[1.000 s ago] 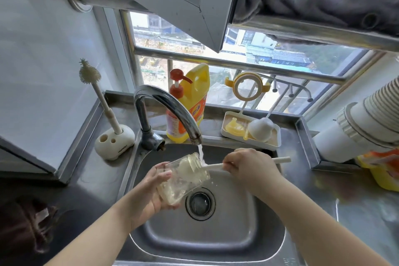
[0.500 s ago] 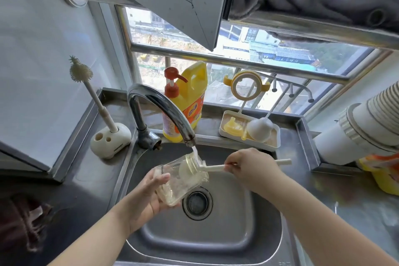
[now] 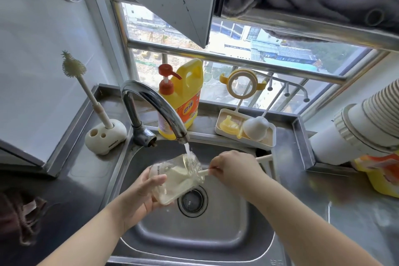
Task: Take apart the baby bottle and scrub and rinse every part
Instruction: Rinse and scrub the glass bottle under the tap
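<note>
Holding the clear baby bottle body (image 3: 177, 179) tilted over the sink (image 3: 194, 242) drain, left hand (image 3: 140, 194) fingers curled round its base. Gripping the bottle brush handle (image 3: 204, 172) in the right hand (image 3: 235, 168), fingers closed on it, head inside the bottle. Catching tap (image 3: 155, 106) water at the mouth.

Over the sink (image 3: 226, 233), the bottle body (image 3: 177, 177) lies tilted under the faucet (image 3: 151, 103), left hand (image 3: 138, 194) beneath it, right hand (image 3: 235, 168) just beside its mouth, with the brush stand (image 3: 105, 136) left of the faucet, the detergent jug (image 3: 183, 97) behind, and the drying tray (image 3: 267, 142) right.
</note>
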Motion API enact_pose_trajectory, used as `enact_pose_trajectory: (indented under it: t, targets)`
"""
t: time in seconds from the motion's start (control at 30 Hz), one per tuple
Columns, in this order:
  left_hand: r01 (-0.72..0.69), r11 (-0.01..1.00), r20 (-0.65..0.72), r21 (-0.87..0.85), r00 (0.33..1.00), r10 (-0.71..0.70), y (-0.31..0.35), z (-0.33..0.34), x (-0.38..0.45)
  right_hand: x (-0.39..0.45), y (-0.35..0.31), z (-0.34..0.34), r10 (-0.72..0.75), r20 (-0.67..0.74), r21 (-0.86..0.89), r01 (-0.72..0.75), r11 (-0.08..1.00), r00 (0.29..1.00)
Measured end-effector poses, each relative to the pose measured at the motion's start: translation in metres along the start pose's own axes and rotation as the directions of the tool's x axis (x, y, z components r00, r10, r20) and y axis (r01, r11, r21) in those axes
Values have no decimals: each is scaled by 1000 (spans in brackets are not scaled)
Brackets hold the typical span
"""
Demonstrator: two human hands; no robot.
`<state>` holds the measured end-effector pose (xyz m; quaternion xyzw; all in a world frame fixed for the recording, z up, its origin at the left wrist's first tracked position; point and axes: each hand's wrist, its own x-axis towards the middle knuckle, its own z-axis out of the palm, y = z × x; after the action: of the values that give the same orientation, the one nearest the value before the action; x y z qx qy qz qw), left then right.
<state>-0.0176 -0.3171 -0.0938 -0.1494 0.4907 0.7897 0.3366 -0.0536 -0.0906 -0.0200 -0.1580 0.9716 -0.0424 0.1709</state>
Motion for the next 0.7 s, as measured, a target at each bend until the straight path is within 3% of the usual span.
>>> enact_pose_trajectory:
  t: [0.1, 0.23, 0.37, 0.53, 0.7]
  targets:
    - [26, 998, -21, 50, 999, -25, 1, -3, -3, 0, 17, -10, 60, -46, -15, -61, 998, 997]
    - [41, 999, -10, 8, 999, -41, 0, 0, -4, 0, -7, -1, -62, -36, -15, 62, 998, 997]
    - [33, 997, 25, -70, 999, -32, -3, -8, -10, -1, 4, -7, 63, -8, 16, -62, 998, 998]
    - [13, 996, 34, -89, 999, -10, -4, -3, -13, -5, -16, -3, -8, 37, 124, 3, 992, 999]
    - [-28, 998, 31, -48, 999, 30, 1, -5, -20, -7, 2, -14, 95, 2, 45, -95, 994, 995]
